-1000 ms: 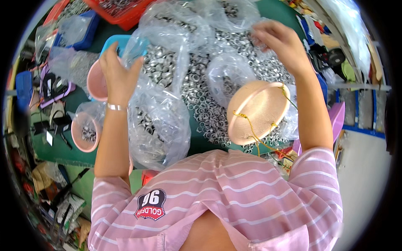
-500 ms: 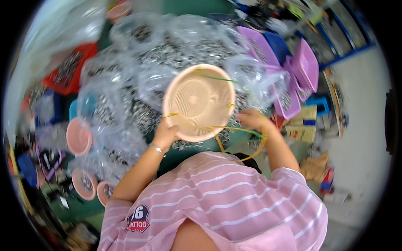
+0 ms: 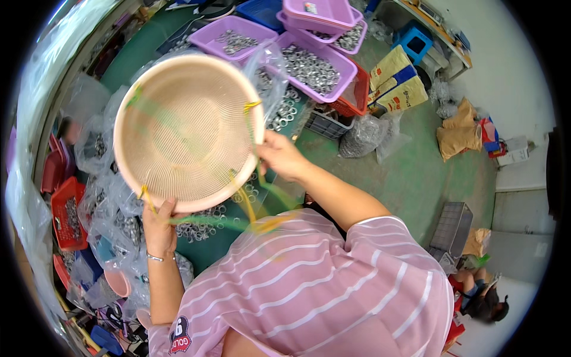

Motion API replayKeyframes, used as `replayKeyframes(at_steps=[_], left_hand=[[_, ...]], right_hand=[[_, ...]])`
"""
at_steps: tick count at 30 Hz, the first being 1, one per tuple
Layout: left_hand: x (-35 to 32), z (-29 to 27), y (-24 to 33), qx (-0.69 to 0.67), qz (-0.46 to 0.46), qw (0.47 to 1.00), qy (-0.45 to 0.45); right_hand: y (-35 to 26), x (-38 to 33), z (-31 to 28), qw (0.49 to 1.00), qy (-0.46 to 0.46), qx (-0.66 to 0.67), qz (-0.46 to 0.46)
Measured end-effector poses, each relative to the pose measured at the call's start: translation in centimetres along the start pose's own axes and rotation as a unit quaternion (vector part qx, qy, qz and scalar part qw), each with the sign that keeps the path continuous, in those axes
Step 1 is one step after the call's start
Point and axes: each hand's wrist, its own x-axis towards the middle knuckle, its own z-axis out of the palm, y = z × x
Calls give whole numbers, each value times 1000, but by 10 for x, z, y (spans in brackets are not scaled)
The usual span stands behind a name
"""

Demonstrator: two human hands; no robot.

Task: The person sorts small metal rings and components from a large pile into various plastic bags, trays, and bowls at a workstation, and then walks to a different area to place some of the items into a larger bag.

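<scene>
I hold a round beige sieve basket (image 3: 187,128) up in front of me, its ribbed inside facing the camera. My left hand (image 3: 157,223) grips its lower rim. My right hand (image 3: 279,156) holds its right rim, where yellow and green cords (image 3: 250,205) hang down blurred. Below the basket lie small metal rings (image 3: 202,217) on a green table and clear plastic bags (image 3: 113,202) with more rings in them.
Purple trays (image 3: 309,65) full of metal rings stand at the top, with a blue crate and a red basket (image 3: 357,95) beside them. Red baskets (image 3: 65,208) sit at the left. Sacks and boxes lie on the green floor (image 3: 416,172) to the right.
The view has swung to the right. The basket has risen closer to the camera and tipped so its inside faces me; both hands stay on its rim.
</scene>
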Motion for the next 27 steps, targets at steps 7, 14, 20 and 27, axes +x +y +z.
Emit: replayKeyframes(at_steps=[7, 14, 20, 27], left_hand=[[14, 112, -6, -41, -47, 996, -69], [21, 162, -48, -46, -112, 992, 20], [39, 191, -52, -19, -125, 990, 69], [97, 215, -48, 11, -126, 989, 70]], right_hand=[[-34, -86, -217, 925, 276, 245, -89], [6, -166, -406, 811, 519, 264, 59], [79, -94, -487, 770, 551, 299, 119], [58, 26, -554, 844, 468, 166, 205]])
